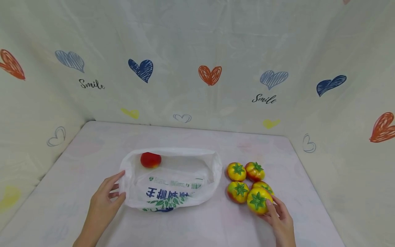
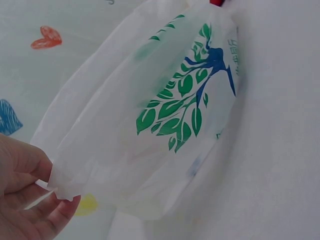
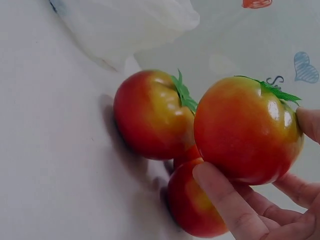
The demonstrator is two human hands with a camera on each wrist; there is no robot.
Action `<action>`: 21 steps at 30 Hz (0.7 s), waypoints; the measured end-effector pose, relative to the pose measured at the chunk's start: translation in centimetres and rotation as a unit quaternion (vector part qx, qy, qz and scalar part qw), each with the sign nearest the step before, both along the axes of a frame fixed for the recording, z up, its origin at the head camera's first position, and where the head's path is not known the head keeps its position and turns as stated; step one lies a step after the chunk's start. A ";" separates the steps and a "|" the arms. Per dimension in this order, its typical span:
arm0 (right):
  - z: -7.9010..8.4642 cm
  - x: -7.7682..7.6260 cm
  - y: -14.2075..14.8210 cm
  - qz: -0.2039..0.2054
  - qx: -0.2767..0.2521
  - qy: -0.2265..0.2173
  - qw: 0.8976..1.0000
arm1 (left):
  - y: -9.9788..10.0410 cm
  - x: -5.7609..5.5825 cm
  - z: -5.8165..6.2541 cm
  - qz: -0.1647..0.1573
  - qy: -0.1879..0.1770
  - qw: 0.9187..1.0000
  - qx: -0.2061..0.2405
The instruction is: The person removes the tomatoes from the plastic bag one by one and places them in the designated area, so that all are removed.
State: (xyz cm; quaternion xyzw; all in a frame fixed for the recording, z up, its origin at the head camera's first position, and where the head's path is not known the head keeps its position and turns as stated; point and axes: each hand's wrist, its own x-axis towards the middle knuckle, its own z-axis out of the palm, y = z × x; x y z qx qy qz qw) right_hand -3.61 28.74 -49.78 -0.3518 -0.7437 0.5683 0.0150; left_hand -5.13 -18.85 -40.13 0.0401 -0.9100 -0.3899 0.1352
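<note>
A white plastic bag [image 1: 203,197] with green leaf print lies on the table with its mouth held wide. Inside, at its far left, is one red tomato [image 1: 150,160]. My left hand [image 1: 105,202] pinches the bag's left rim; the left wrist view shows the fingers on the bag's edge [image 2: 65,185]. To the right of the bag, my right hand [image 1: 279,219] grips a yellow-red tomato [image 3: 245,132] with a green leafy top, lifted off the table in the right wrist view. Several similar tomatoes [image 1: 236,171] sit close together beside it.
The table [image 1: 191,230] has a pale cloth on it. A light curtain [image 1: 185,34] printed with hearts and "Smile" encloses the back and both sides. The bag's right rim [image 1: 218,168] stands just left of the tomato group.
</note>
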 end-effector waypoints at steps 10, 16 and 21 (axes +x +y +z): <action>3.2 1.0 2.8 -0.052 -0.024 0.019 0.998 | 0.0 0.0 0.3 0.003 -0.037 0.999 -0.001; 6.2 0.7 3.1 -0.048 -0.033 0.052 0.997 | 0.0 0.0 0.6 0.003 -0.044 0.999 -0.007; 7.0 -0.3 4.0 -0.077 -0.058 0.040 0.995 | 0.0 -0.1 0.8 0.002 -0.044 0.999 -0.010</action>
